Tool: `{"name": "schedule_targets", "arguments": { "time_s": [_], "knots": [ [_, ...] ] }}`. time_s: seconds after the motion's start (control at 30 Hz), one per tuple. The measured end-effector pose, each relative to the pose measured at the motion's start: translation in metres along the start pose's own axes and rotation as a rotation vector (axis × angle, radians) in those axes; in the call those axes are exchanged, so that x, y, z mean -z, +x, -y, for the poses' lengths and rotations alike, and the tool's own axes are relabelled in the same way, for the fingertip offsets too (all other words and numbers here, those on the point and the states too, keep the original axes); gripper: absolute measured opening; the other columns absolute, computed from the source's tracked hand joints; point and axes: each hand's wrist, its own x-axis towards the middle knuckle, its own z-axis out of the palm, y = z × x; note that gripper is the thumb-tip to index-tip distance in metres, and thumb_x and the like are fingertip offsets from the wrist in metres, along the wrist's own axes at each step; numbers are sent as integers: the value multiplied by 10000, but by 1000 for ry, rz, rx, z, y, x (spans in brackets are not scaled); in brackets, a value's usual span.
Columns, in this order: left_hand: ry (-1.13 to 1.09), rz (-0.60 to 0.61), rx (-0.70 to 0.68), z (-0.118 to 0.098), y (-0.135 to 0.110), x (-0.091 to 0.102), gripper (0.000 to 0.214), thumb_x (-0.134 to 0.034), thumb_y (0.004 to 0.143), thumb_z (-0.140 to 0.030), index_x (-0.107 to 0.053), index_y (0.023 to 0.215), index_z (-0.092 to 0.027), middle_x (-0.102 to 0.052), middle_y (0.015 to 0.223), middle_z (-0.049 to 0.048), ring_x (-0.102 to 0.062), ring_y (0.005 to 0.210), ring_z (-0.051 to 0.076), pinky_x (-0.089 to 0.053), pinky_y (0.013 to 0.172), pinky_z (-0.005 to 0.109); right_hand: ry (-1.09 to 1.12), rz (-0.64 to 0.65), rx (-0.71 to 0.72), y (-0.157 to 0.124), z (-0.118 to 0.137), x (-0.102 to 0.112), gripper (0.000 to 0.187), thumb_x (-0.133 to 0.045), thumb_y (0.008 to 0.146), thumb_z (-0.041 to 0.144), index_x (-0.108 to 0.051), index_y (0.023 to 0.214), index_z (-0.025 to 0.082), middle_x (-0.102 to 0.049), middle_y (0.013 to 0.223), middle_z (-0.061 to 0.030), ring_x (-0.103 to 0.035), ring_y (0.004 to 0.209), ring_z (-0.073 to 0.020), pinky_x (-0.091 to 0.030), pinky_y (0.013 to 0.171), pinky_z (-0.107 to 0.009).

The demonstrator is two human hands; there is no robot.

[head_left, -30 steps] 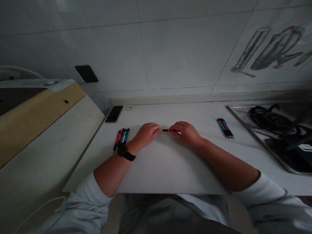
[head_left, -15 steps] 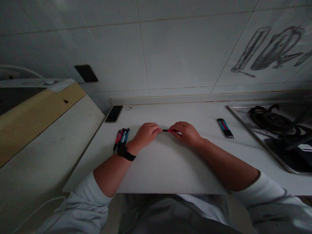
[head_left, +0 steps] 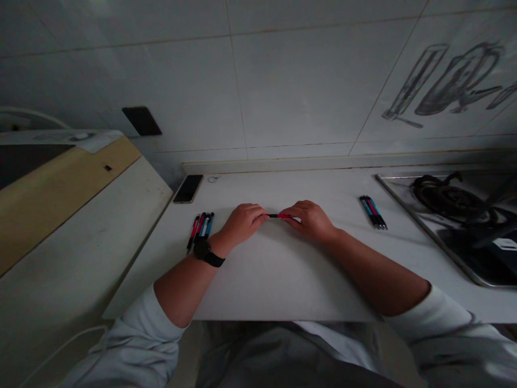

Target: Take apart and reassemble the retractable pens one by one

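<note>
Both my hands rest on the white countertop [head_left: 262, 275] and pinch one red and black pen [head_left: 278, 216] between them. My left hand [head_left: 241, 223], with a black watch on the wrist, grips the pen's left end with curled fingers. My right hand [head_left: 310, 219] grips its right end. The pen lies level just above the counter. Several red and blue pens [head_left: 201, 228] lie in a bunch to the left of my left hand. Another small bunch of pens [head_left: 374, 212] lies to the right of my right hand.
A dark phone [head_left: 188, 188] lies at the back left of the counter. A gas hob [head_left: 456, 215] with a black burner grate fills the right side. A wooden board [head_left: 60, 188] slopes at the left. A tiled wall stands behind.
</note>
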Motion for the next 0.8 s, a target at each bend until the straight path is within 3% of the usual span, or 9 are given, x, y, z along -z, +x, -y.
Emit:
{"name": "schedule_targets", "arguments": {
  "time_s": [0.3, 0.6, 0.7, 0.8],
  "knots": [
    [105, -33, -18, 2, 0, 2, 138, -696, 969, -340, -753, 944, -217, -761, 898, 46, -670, 857, 217, -475, 838, 377, 22, 101, -67, 0, 2, 2, 292, -552, 1014, 360, -807, 1105, 253, -759, 770, -49, -646, 677, -181, -392, 670, -293],
    [116, -41, -10, 0, 0, 3, 141, -709, 962, -349, -753, 945, -216, -769, 917, 44, -680, 882, 219, -473, 851, 374, 137, 148, -167, 1, 5, 4, 238, -587, 980, 328, -810, 986, 245, -719, 671, -1, -590, 577, -131, -343, 596, -262],
    [110, -51, -4, 1, -1, 2, 129, -725, 951, -341, -744, 944, -213, -764, 911, 41, -681, 874, 217, -475, 845, 370, 98, 148, -153, 1, 2, 2, 223, -605, 971, 316, -812, 1039, 266, -761, 747, -10, -639, 631, -150, -382, 616, -263],
    [127, -71, 28, 3, -2, 1, 128, -741, 937, -332, -731, 914, -207, -756, 893, 42, -677, 849, 216, -478, 811, 360, 64, 107, -137, 0, -5, 2, 263, -623, 955, 285, -795, 1155, 288, -809, 952, -36, -718, 794, -200, -474, 704, -283]
  ]
}}
